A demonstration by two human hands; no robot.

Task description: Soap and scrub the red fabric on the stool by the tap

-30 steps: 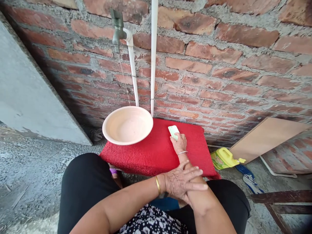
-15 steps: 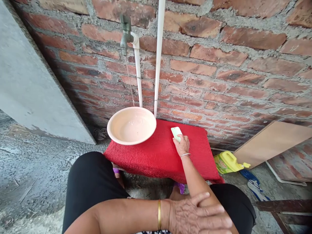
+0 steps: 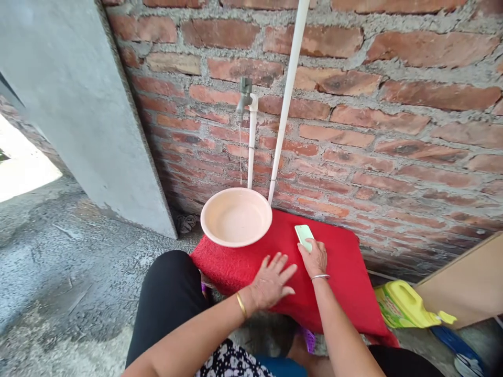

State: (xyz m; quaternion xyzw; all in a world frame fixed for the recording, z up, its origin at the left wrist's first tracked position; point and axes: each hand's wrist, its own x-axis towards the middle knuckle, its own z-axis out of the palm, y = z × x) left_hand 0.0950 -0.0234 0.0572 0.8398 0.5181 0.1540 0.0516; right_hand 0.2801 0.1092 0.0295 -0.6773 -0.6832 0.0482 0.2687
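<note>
Right grip (image 3: 314,259) is clamped on the near end of a pale green, flat, round-cornered slab (image 3: 303,233), thumb along its left edge, fingers on the right; the far end pokes out past the fingertips toward the rough red brick wall (image 3: 404,125). Slab lies on the right half of the low worktop draped in red cloth (image 3: 346,269). Left grip (image 3: 271,283) holds nothing: fingers spread, palm down over the worktop's near edge, just left of the right grip; can't tell if it touches the cloth. Count: one slab; one round, pale peach basin (image 3: 236,217) on the worktop's left end, well apart from the slab; one grey tap (image 3: 244,97) above it, thin water thread falling; two white pipes (image 3: 290,86) up the wall; one yellow plastic jug (image 3: 406,303) on the floor, right of the worktop; two bangles, gold on the left wrist, silver on the right.
</note>
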